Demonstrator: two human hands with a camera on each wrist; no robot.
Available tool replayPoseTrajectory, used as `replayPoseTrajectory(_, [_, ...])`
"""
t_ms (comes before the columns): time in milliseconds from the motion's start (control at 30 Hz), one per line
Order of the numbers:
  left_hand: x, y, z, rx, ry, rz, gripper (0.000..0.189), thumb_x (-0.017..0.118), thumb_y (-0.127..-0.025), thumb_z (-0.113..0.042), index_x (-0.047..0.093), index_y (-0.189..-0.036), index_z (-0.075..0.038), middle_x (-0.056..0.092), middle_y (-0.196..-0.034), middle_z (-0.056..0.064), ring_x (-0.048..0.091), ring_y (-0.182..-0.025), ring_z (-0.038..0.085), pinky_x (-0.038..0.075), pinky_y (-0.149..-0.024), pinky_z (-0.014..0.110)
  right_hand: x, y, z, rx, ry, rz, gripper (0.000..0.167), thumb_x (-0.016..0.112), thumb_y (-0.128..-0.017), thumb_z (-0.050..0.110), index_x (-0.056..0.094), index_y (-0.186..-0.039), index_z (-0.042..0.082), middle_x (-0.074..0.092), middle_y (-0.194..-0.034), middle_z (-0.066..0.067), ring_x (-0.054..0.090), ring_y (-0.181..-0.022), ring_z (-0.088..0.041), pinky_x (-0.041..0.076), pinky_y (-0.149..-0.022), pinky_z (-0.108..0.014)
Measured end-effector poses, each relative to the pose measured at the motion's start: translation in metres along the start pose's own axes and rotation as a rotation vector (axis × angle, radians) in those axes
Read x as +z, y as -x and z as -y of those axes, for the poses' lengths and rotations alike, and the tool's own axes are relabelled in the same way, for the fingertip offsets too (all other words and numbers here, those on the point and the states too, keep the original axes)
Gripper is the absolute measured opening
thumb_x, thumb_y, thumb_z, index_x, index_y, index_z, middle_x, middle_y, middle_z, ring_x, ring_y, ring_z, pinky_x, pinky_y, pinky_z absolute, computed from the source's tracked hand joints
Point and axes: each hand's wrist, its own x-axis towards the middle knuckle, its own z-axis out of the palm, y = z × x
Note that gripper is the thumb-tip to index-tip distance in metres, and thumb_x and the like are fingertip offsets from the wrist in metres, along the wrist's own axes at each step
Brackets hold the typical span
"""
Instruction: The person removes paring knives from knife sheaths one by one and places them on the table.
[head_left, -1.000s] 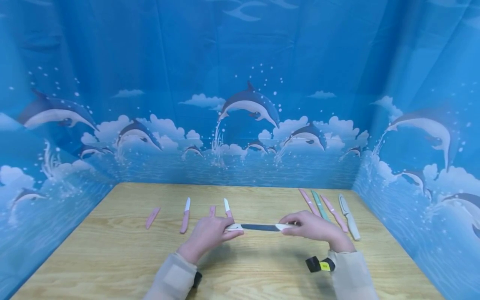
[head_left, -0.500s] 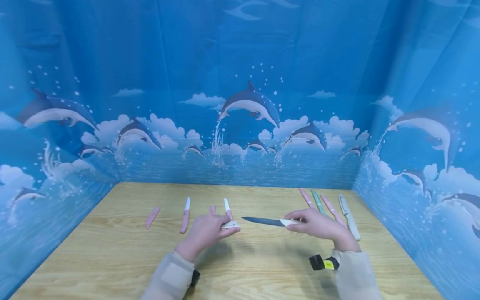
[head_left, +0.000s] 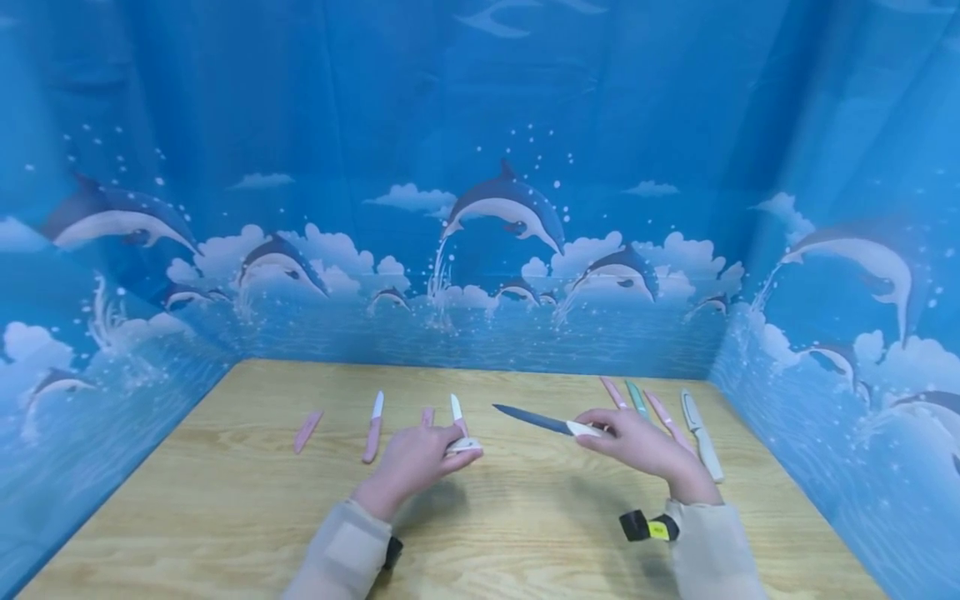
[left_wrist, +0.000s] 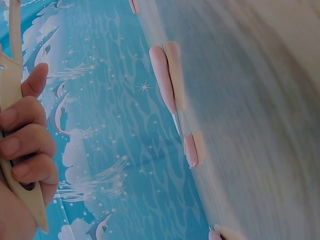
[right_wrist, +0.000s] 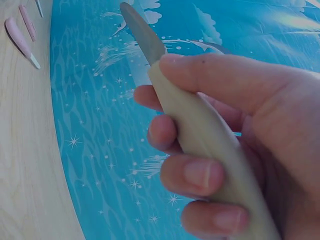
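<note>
In the head view my left hand (head_left: 420,458) holds a short cream knife sheath (head_left: 465,445) over the middle of the table. The left wrist view shows fingers curled round this sheath (left_wrist: 10,90), which has a hole in it. My right hand (head_left: 637,446) grips a knife (head_left: 536,418) with a cream handle and a dark, bare blade. Its tip points left and away from me, apart from the sheath. In the right wrist view the thumb lies along the top of the knife handle (right_wrist: 200,125) and the other fingers wrap below.
Left on the wooden table (head_left: 225,500) lie two bare pink-handled knives (head_left: 372,435) and two pink sheaths (head_left: 307,432). At the right is a row with pink knives (head_left: 667,421), a green one (head_left: 636,398) and a cream sheathed knife (head_left: 701,437). A blue dolphin curtain (head_left: 480,333) surrounds the table.
The blade's tip was at the sheath a second ago. My right hand has drawn the knife away to the right, and the tip has swung up and away. The left hand has hardly moved.
</note>
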Motion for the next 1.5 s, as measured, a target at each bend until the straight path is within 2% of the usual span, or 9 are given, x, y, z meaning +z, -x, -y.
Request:
replayPoseTrajectory(367, [0.000, -0.005, -0.002, -0.046, 0.065, 0.026, 0.033, 0.051, -0.098, -0.042, 0.063, -0.115, -0.016, 0.071, -0.089, 0.006, 0.053, -0.054, 0.017, 0.044, -0.050, 0.033, 0.002, -0.001, 0.000, 0.053, 0.000, -0.078, 0.033, 0.060, -0.096, 0.026, 0.063, -0.121, 0.005, 0.067, -0.112, -0.009, 0.061, -0.085, -0.015, 0.048, -0.071, -0.029])
replayPoseTrajectory(467, [0.000, -0.006, -0.004, -0.087, 0.132, 0.054, 0.033, 0.046, -0.100, -0.036, 0.057, -0.121, -0.014, 0.069, -0.089, 0.006, 0.050, -0.052, 0.017, 0.042, -0.051, 0.032, 0.005, -0.002, 0.001, 0.090, 0.007, -0.118, 0.030, 0.061, -0.096, 0.024, 0.064, -0.120, 0.006, 0.067, -0.112, -0.008, 0.060, -0.105, -0.028, 0.049, -0.073, -0.031])
replayPoseTrajectory(600, [0.003, -0.007, -0.007, -0.130, 0.256, 0.087, 0.035, 0.038, -0.104, -0.033, 0.050, -0.129, -0.011, 0.065, -0.094, 0.004, 0.049, -0.057, 0.013, 0.043, -0.054, 0.030, 0.014, -0.007, 0.000, 0.162, 0.004, -0.155, 0.030, 0.062, -0.095, 0.022, 0.062, -0.120, 0.005, 0.067, -0.103, -0.008, 0.062, -0.097, -0.025, 0.049, -0.069, -0.031])
replayPoseTrajectory(733, [0.005, -0.008, -0.010, -0.110, 0.348, 0.082, 0.041, 0.034, -0.106, -0.031, 0.045, -0.135, -0.005, 0.064, -0.099, 0.003, 0.060, -0.079, 0.014, 0.052, -0.089, 0.041, 0.025, -0.014, -0.001, 0.235, -0.033, -0.180, 0.027, 0.060, -0.095, 0.021, 0.059, -0.116, 0.004, 0.065, -0.096, -0.008, 0.058, -0.073, -0.014, 0.047, -0.062, -0.030])
replayPoseTrajectory(867, [0.007, -0.017, -0.014, -0.107, 0.359, 0.075, 0.043, 0.037, -0.106, -0.030, 0.043, -0.137, -0.001, 0.065, -0.106, 0.008, 0.064, -0.100, 0.022, 0.024, -0.115, 0.057, 0.032, -0.023, -0.002, 0.311, -0.091, -0.234, 0.026, 0.057, -0.096, 0.019, 0.055, -0.115, 0.001, 0.064, -0.091, -0.010, 0.054, -0.066, -0.016, 0.044, -0.057, -0.030])
replayPoseTrajectory(967, [0.006, -0.028, -0.019, -0.144, 0.317, 0.070, 0.043, 0.044, -0.104, -0.030, 0.045, -0.135, 0.000, 0.069, -0.096, 0.006, 0.067, -0.084, 0.018, 0.015, -0.113, 0.067, 0.037, -0.032, -0.004, 0.347, -0.089, -0.284, 0.028, 0.056, -0.096, 0.018, 0.053, -0.115, -0.002, 0.062, -0.087, -0.011, 0.053, -0.065, -0.017, 0.044, -0.056, -0.030])
replayPoseTrajectory(1100, [0.003, -0.039, -0.028, -0.230, 0.206, 0.063, 0.044, 0.050, -0.100, -0.039, 0.050, -0.127, -0.005, 0.061, -0.064, -0.003, 0.054, -0.052, 0.009, 0.032, -0.100, 0.065, 0.045, -0.048, -0.007, 0.381, -0.072, -0.330, 0.028, 0.056, -0.094, 0.015, 0.050, -0.112, -0.005, 0.061, -0.093, -0.016, 0.054, -0.072, -0.020, 0.047, -0.062, -0.032])
replayPoseTrajectory(1333, [0.008, -0.064, -0.038, -0.418, 0.217, 0.132, 0.054, 0.043, -0.098, -0.052, 0.060, -0.110, -0.002, 0.056, -0.060, 0.001, 0.052, -0.054, 0.018, 0.036, -0.105, 0.058, 0.055, -0.066, -0.017, 0.447, -0.123, -0.352, 0.020, 0.056, -0.092, 0.011, 0.050, -0.103, -0.005, 0.055, -0.090, -0.015, 0.052, -0.078, -0.023, 0.048, -0.067, -0.033])
replayPoseTrajectory(1500, [0.017, -0.085, -0.039, -0.449, 0.092, 0.201, 0.054, 0.043, -0.098, -0.055, 0.063, -0.081, -0.007, 0.054, -0.061, 0.004, 0.049, -0.051, 0.017, 0.049, -0.057, 0.033, 0.064, -0.076, -0.029, 0.491, -0.141, -0.337, 0.019, 0.058, -0.092, 0.012, 0.050, -0.099, -0.004, 0.052, -0.087, -0.012, 0.050, -0.076, -0.023, 0.046, -0.064, -0.031])
